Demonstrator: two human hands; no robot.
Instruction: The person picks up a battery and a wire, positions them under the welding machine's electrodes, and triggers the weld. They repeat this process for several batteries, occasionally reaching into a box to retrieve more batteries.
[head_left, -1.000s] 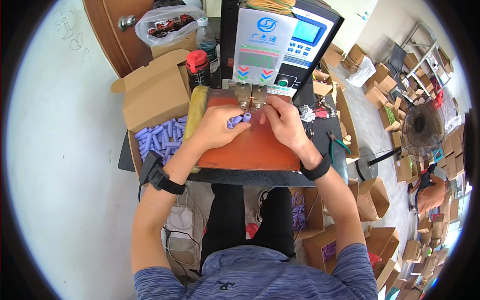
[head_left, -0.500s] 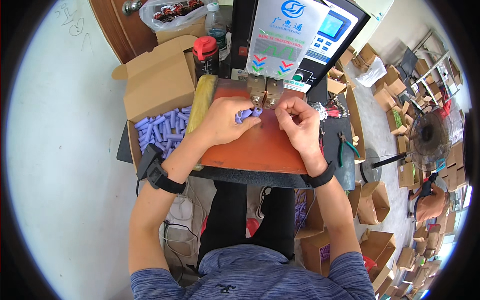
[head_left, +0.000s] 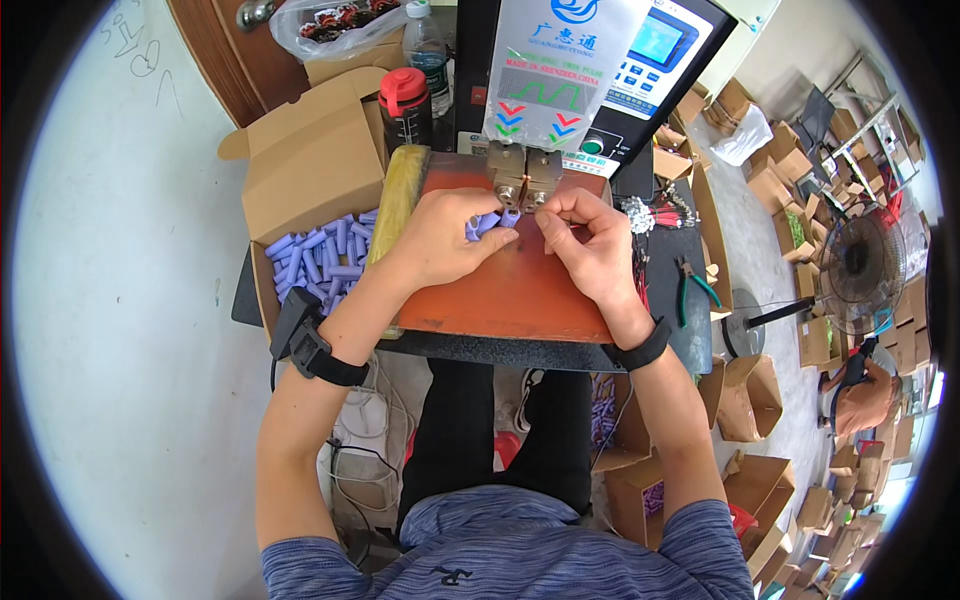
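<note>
Bright, even daylight fills the scene, strongest on the pale floor (head_left: pixel 120 300) at left, which is nearly washed out. Shadows are soft and short, darkest under the bench (head_left: pixel 500 345). The fisheye bends straight edges toward a black rim, and the boxes (head_left: pixel 780 180) at far right are small and smeared, while the centre stays sharp.

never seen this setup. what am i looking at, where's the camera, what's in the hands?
One fisheye camera on the person's head looks down, so straight edges bend near the rim. The forearms entering from below are the person's own. The left hand holds a few small purple cylinders up to the metal head of a benchtop machine with a screen. The right hand pinches something too small to tell beside them. Both work over an orange-brown mat. To the left, an open cardboard box holds many more purple cylinders. Pliers lie on the right.
</note>
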